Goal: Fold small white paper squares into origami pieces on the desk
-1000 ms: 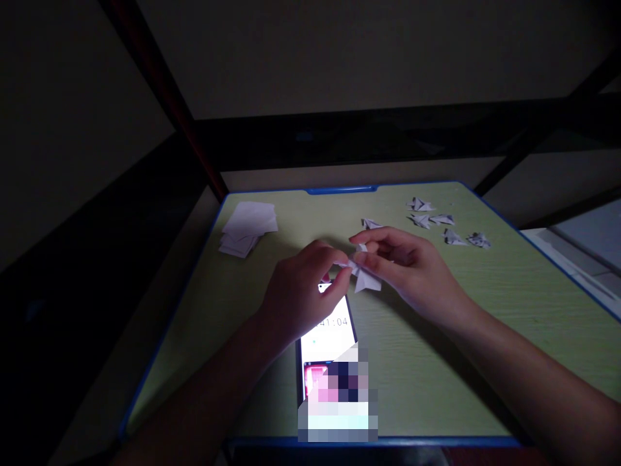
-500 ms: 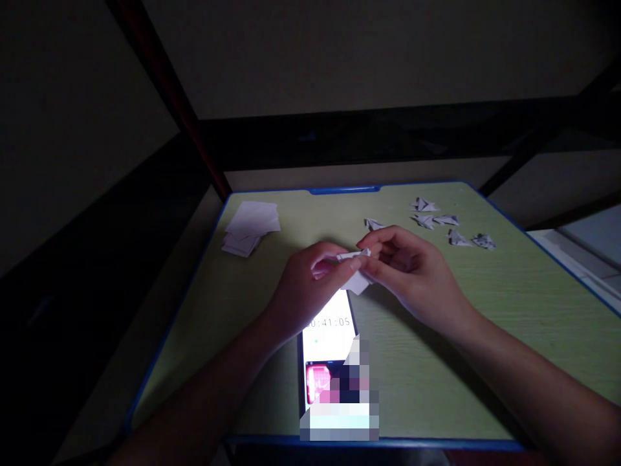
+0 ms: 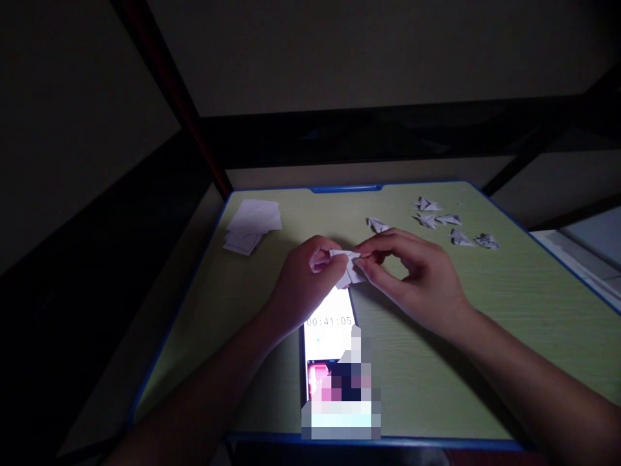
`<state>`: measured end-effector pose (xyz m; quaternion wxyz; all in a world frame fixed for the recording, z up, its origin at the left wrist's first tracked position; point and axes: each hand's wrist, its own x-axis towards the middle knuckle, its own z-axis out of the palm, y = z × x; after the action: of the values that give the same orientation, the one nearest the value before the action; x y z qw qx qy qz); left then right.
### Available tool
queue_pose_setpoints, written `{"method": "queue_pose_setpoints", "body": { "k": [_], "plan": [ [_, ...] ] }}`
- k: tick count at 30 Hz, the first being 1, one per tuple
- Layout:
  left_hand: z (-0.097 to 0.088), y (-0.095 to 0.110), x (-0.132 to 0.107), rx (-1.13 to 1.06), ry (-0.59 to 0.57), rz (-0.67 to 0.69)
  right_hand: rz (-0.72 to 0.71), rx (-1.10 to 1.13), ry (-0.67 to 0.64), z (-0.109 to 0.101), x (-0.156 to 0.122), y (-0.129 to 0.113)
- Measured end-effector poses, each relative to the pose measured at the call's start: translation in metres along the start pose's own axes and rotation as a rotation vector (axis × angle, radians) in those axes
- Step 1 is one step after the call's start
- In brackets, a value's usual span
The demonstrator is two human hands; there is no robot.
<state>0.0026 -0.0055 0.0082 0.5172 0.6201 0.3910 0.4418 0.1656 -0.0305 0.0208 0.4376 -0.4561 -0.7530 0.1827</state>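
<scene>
A small folded piece of white paper is held up over the middle of the table, above the top end of a lit phone. My left hand grips its left side, thumb across the front and fingers behind. At the paper's right edge my right hand pinches with thumb and index finger, its other fingers curled. The phone lies on the table between my forearms, showing 00:41:05; its lower part is pixelated.
The green table has a blue edge. A stack of white paper sheets lies at the back left. Several folded paper pieces lie at the back right, one piece just beyond my right hand. White boxy objects stand off the right edge.
The paper has turned in my hands, so that a flatter, creased face shows now. My right fingertips have shifted to its right edge, and my left thumb lies over its front.
</scene>
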Motion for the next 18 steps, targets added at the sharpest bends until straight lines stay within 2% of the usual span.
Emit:
{"method": "queue_pose_setpoints", "body": {
  "k": [5,10,18],
  "plan": [
    [0.003,0.000,-0.001,-0.038,-0.025,-0.013,-0.065,-0.071,0.025,-0.001,0.000,0.002],
    [0.001,0.006,-0.001,0.072,-0.030,-0.006,-0.115,-0.122,0.051,0.000,-0.001,0.003],
    [0.002,0.010,-0.001,0.092,-0.053,-0.070,-0.282,-0.347,0.033,0.000,-0.004,0.005]
  ]
}}
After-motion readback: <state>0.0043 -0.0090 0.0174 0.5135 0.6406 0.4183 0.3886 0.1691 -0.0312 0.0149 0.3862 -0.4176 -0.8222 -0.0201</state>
